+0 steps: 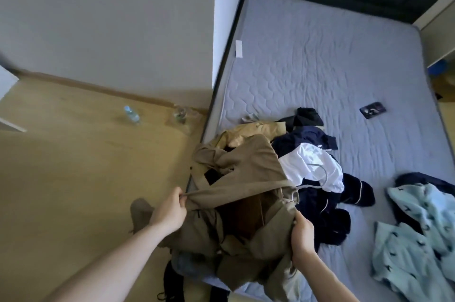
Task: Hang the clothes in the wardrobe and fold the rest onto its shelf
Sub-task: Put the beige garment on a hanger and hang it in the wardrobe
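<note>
Both hands hold the khaki coat [243,178] above the near-left corner of the mattress [332,68]: the left hand [170,210] pinches a shoulder edge, the right hand [304,232] grips the opposite side, the garment stretched open between them; a grey hanger [317,178] hooks up near its collar; beside it lies a heap of navy and white clothes [317,168], with pale blue patterned pyjamas [416,235] further right; a phone [372,109] rests apart; a water bottle [131,114] stands on the floor.
</note>
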{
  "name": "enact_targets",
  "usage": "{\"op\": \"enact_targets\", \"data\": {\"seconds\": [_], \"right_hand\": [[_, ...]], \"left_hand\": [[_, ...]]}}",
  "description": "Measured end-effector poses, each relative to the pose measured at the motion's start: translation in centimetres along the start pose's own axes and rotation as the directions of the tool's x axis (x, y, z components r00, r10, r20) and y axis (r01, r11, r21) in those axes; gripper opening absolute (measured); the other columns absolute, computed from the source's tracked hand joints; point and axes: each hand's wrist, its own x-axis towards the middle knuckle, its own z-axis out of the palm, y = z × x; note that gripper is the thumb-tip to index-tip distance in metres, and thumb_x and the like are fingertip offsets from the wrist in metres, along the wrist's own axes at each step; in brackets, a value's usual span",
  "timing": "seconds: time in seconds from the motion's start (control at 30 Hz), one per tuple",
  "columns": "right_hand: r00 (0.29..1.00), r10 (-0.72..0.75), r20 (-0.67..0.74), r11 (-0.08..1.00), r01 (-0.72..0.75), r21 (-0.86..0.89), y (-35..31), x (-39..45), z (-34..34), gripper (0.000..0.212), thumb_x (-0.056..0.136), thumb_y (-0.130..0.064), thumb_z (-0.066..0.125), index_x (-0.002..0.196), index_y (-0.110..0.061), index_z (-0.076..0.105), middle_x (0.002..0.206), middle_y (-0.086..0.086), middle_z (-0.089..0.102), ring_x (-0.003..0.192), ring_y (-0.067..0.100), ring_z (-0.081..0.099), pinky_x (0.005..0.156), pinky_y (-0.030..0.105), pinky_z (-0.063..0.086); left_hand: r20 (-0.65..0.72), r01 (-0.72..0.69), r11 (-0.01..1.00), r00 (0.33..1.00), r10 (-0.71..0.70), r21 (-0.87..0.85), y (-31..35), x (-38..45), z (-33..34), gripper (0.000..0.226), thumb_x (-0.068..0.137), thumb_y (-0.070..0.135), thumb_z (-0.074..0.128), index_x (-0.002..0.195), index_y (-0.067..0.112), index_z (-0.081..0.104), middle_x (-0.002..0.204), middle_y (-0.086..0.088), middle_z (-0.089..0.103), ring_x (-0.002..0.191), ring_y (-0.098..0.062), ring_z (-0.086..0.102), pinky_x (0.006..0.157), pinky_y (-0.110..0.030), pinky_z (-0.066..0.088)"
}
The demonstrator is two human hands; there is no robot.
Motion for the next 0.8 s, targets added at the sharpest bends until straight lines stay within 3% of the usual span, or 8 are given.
{"op": "enact_targets", "data": {"seconds": [0.1,0.23,0.37,0.5,0.57,0.63,0.7,0.8], "right_hand": [[0.987,0.125,-0.098,0.992,-0.125,0.009,3.4,5.2,-0.7,0.036,0.096,-0.024,0.049,0.08,-0.015,0.08,0.075,0.006,0.075,0.076,0.02,0.064,0.07,0.036,0.052],[0.962,0.191,-0.194,0.978,-0.204,-0.05,7.2,10.9,-1.7,0.034,0.099,-0.031,0.05,0.088,-0.012,0.077,0.091,0.012,0.074,0.083,0.025,0.064,0.074,0.039,0.05],[0.931,0.176,-0.32,0.955,-0.24,-0.174,10.2,14.1,-2.3,0.05,0.102,-0.052,0.048,0.102,-0.007,0.07,0.099,0.016,0.07,0.094,0.036,0.064,0.089,0.046,0.05],[0.897,0.051,-0.439,0.962,-0.161,-0.219,12.4,14.3,-1.4,0.041,0.101,-0.039,0.055,0.135,-0.016,0.057,0.132,0.008,0.062,0.123,0.032,0.058,0.107,0.045,0.044],[0.874,-0.052,-0.483,0.976,-0.059,-0.211,13.3,12.9,0.0,0.043,0.098,-0.03,0.062,0.138,-0.015,0.052,0.137,0.008,0.057,0.124,0.027,0.057,0.107,0.044,0.045],[0.902,-0.116,-0.417,0.974,0.021,-0.225,14.2,11.0,2.4,0.028,0.097,-0.025,0.066,0.123,-0.017,0.059,0.123,0.006,0.063,0.111,0.023,0.063,0.098,0.042,0.05],[0.975,-0.102,-0.197,0.962,0.046,-0.27,15.1,9.4,5.5,0.005,0.096,-0.021,0.069,0.1,-0.023,0.067,0.098,0.0,0.073,0.092,0.017,0.068,0.084,0.034,0.053],[0.989,-0.053,0.136,0.937,0.097,-0.337,15.7,8.5,10.3,0.004,0.092,-0.028,0.076,0.089,-0.028,0.072,0.081,-0.012,0.076,0.077,-0.001,0.07,0.07,0.014,0.049]], "left_hand": [[0.049,-0.043,0.999,0.998,0.043,0.005,0.2,2.9,4.5,0.015,0.108,0.037,0.04,0.1,0.028,0.049,0.076,0.003,0.061,0.06,-0.017,0.057,0.045,-0.03,0.031],[0.077,-0.091,0.995,0.993,0.087,0.041,0.1,6.0,9.7,0.02,0.109,0.038,0.038,0.096,0.024,0.047,0.077,0.006,0.056,0.063,-0.015,0.053,0.049,-0.033,0.03],[0.101,-0.105,0.994,0.989,0.104,0.005,0.5,8.7,12.7,0.028,0.108,0.039,0.042,0.088,0.021,0.049,0.079,0.002,0.058,0.074,-0.023,0.057,0.06,-0.037,0.041],[0.137,-0.073,0.993,0.987,0.086,-0.097,0.5,10.5,14.4,0.033,0.106,0.039,0.049,0.078,0.022,0.051,0.072,0.004,0.056,0.074,-0.024,0.058,0.062,-0.035,0.041],[0.147,-0.049,0.988,0.987,0.071,-0.148,0.6,11.1,15.0,0.036,0.106,0.038,0.05,0.074,0.021,0.05,0.067,0.005,0.052,0.069,-0.021,0.054,0.059,-0.033,0.036],[0.15,-0.026,0.983,0.987,0.053,-0.181,0.6,11.5,15.4,0.038,0.106,0.037,0.052,0.072,0.019,0.051,0.065,0.004,0.051,0.068,-0.021,0.052,0.059,-0.034,0.034],[0.154,-0.013,0.978,0.987,0.046,-0.207,0.6,12.0,15.6,0.039,0.105,0.037,0.052,0.07,0.019,0.051,0.064,0.004,0.051,0.067,-0.019,0.052,0.058,-0.033,0.034],[0.17,-0.018,0.979,0.984,0.054,-0.203,0.3,12.7,15.9,0.04,0.105,0.039,0.052,0.071,0.019,0.054,0.066,0.003,0.055,0.071,-0.018,0.055,0.059,-0.032,0.036]]}}
